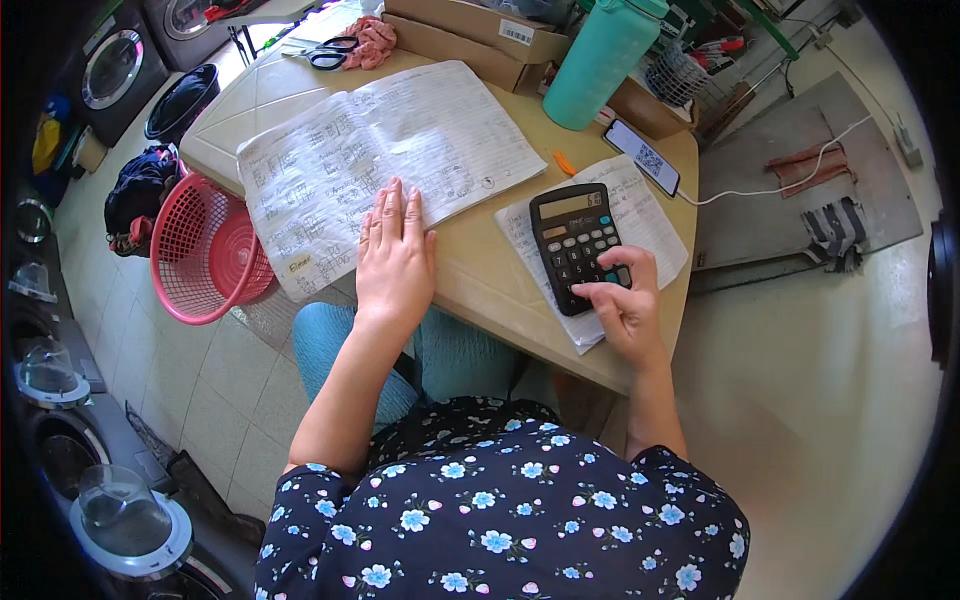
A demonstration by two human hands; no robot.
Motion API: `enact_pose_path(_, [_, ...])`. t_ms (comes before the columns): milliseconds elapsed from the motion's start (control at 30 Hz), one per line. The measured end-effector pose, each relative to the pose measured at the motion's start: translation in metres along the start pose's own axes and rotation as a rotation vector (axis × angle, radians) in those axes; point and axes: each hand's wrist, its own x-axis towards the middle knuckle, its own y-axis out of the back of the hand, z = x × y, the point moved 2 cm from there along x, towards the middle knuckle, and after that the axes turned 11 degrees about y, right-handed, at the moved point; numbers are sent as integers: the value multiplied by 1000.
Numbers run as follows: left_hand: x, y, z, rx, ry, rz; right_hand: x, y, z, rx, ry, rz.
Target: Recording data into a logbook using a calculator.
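Observation:
My left hand (394,259) lies flat on the lower edge of an open notebook (442,124), its fingers extended and slightly apart. Handwriting covers both pages. Over at the right, my right hand (626,304) is curled above a black desk calculator (574,247), with the thumb and a fingertip at its keys. The calculator rests on a second, smaller stack of written paper (660,259), and its display shows digits. Neither hand grips anything. An orange object (564,163), perhaps a pen cap, lies between the notebook and the papers.
A phone (641,157) on a white charging cable and a teal bottle (604,64) stand behind the calculator. Scissors (330,54), a pink cloth (371,43) and cardboard boxes (480,41) line the table's far side. A pink laundry basket (210,251) sits left, with washing machines (112,71) beyond.

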Motion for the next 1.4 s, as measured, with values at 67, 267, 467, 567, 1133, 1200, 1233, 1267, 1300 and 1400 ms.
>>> enact_pose_path(67, [0, 0, -1, 0, -4, 8, 0, -2, -1, -35, 5, -55])
enact_pose_path(267, [-1, 2, 2, 9, -15, 11, 1, -3, 7, -182, -146, 41])
enact_pose_path(467, [0, 2, 0, 4, -7, 13, 0, 1, 2, -286, -111, 75])
enact_pose_path(567, [-1, 1, 0, 4, -5, 7, 0, 4, -2, -10, 67, 45])
enact_pose_path(1133, [-2, 0, 0, -1, -3, 27, -15, 7, 22, -198, -288, 103])
enact_pose_path(1200, [-2, 1, 0, 1, -5, 25, -15, 4, 24, -76, -348, 163])
enact_pose_path(1233, [-2, 1, 0, 2, 2, 9, -11, 0, 22, -39, -335, 192])
enact_pose_path(1267, [-3, 1, 1, 2, 9, -7, -9, -2, 21, -3, -323, 220])
enact_pose_path(1300, [-3, 1, 0, 2, 9, -6, -8, -2, 21, -3, -322, 220])
enact_pose_path(1400, [-2, 1, -1, -2, 2, 1, -5, -3, 18, -16, -276, 112])
